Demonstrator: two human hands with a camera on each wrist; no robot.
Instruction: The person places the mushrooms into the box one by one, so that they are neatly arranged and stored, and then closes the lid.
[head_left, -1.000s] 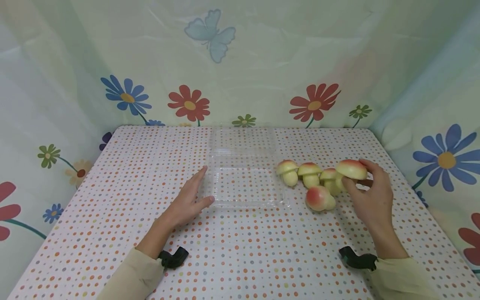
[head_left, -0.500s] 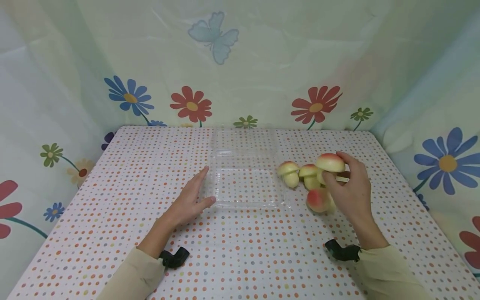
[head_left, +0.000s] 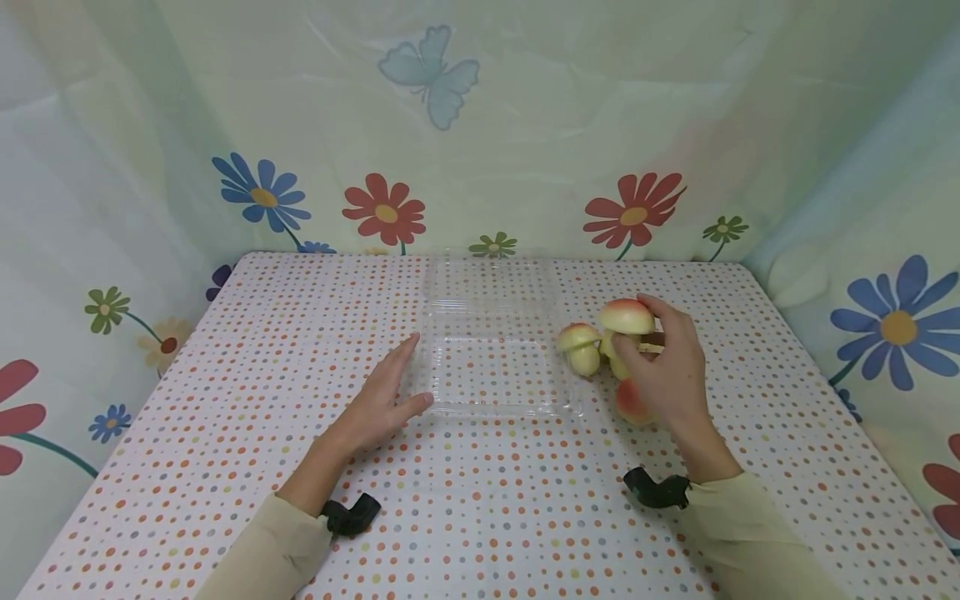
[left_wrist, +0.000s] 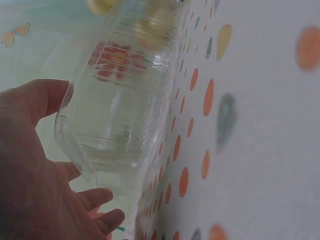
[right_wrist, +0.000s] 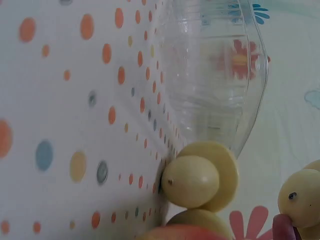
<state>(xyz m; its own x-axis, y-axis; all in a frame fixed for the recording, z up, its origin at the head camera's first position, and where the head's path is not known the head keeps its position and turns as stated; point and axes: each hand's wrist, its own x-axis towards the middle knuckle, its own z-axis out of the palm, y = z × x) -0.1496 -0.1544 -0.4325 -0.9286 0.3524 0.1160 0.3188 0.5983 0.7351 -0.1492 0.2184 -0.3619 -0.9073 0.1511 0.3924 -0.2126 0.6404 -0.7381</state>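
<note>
On the counter, covered in a dotted cloth and walled round by a flowered curtain, a clear plastic box lies open at the centre, its lid flat toward 12 o'clock. Your left hand rests on the cloth at the box's 9 o'clock side, fingers straight and relaxed; the thumb and fingertips touch the box's near left corner, and the left wrist view shows the thumb against the clear rim. Your right hand is at 3 o'clock of the box, lifted off the cloth, its fingers and thumb curled round a toy mushroom with a red-flushed cap, held just outside the box's right edge. Below it a second mushroom stands just beside the box wall, seen close in the right wrist view. A third mushroom lies on its side at 5 o'clock of that, partly hidden by your right hand.
</note>
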